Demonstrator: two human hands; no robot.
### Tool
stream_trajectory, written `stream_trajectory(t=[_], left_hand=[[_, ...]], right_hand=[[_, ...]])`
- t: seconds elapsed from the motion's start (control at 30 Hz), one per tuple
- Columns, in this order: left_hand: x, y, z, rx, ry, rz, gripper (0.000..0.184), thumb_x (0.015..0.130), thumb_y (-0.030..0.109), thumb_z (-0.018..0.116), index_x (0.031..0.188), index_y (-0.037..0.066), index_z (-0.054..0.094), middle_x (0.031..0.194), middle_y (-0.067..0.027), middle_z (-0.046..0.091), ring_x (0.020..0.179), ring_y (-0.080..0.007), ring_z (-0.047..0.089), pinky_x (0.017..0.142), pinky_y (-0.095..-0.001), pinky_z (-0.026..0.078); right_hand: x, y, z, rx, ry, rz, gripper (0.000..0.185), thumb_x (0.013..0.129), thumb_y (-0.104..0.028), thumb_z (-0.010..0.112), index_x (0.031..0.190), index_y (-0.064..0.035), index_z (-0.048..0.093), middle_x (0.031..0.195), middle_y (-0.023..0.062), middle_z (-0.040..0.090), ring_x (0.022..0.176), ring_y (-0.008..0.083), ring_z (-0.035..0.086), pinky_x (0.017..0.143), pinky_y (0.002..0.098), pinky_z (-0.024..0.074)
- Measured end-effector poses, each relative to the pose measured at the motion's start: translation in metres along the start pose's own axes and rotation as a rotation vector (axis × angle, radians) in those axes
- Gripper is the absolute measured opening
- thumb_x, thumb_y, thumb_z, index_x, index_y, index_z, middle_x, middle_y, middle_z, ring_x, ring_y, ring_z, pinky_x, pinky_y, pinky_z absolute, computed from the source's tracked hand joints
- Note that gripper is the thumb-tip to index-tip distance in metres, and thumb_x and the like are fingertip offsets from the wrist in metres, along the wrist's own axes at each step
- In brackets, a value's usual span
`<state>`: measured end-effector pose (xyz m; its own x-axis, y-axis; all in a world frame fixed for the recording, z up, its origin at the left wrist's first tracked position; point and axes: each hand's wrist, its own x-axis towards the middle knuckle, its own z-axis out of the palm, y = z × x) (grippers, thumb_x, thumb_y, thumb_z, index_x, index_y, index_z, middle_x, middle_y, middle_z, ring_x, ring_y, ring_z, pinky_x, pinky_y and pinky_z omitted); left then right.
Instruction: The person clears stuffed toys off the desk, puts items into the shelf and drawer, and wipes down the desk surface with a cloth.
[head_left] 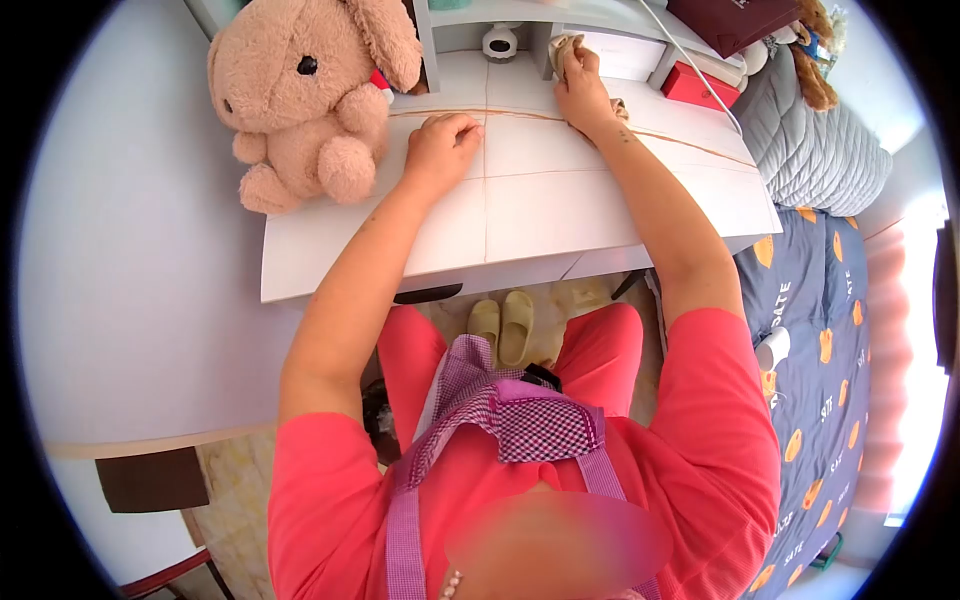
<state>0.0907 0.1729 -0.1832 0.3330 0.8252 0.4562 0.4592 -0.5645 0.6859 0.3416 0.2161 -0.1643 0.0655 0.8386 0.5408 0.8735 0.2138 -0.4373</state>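
My right hand [583, 95] is at the back of the white desk [380, 240], near the shelf opening. Its fingers are closed on a crumpled beige-brown cloth [564, 50]; a bit of similar material shows beside the wrist. My left hand [440, 152] rests on the desktop with its fingers curled in, and nothing shows in it. Close to its left sits a large tan plush rabbit [300, 110]. A brown line runs across the desktop behind and between the hands.
A small white camera [499, 42] stands in the shelf's middle opening. A white box [618, 55] and a red box [700, 86] are at the back right, where a white cable [690, 60] hangs down. Right of the desk is a bed with patterned bedding [810, 300].
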Motion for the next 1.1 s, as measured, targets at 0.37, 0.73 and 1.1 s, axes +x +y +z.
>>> stream_trajectory(t=[0.37,0.73,1.1], left_hand=[[-0.007,-0.005,-0.004,-0.108,0.017,0.048,0.02,0.085,0.022,0.063,0.091,0.003,0.067,0.089,-0.012,0.068,0.077,-0.0259,0.063,0.071,-0.0343,0.05],[0.0,-0.006,-0.001,-0.072,-0.034,-0.017,0.025,0.09,0.023,0.059,0.096,0.0,0.065,0.09,-0.0114,0.068,0.083,-0.0207,0.063,0.077,-0.0307,0.048],[0.0,0.002,-0.005,-0.066,-0.01,-0.022,0.024,0.088,0.026,0.061,0.09,0.002,0.066,0.087,-0.0153,0.067,0.08,-0.0316,0.062,0.072,-0.0387,0.048]], right_hand=[[-0.031,0.026,-0.055,-0.445,-0.313,-0.035,0.037,0.089,-0.017,0.047,0.124,-0.013,0.057,0.126,0.0111,0.054,0.117,0.0302,0.05,0.095,0.0408,0.0433],[-0.029,0.023,-0.085,-0.046,0.247,0.221,0.033,0.084,-0.01,0.053,0.117,-0.0048,0.058,0.108,0.0164,0.063,0.102,0.0353,0.059,0.087,0.0403,0.0466],[0.02,0.028,0.013,-0.151,0.397,-0.08,0.061,0.08,-0.013,0.06,0.135,0.0013,0.037,0.126,0.0269,0.042,0.108,0.0454,0.047,0.098,0.0482,0.0397]])
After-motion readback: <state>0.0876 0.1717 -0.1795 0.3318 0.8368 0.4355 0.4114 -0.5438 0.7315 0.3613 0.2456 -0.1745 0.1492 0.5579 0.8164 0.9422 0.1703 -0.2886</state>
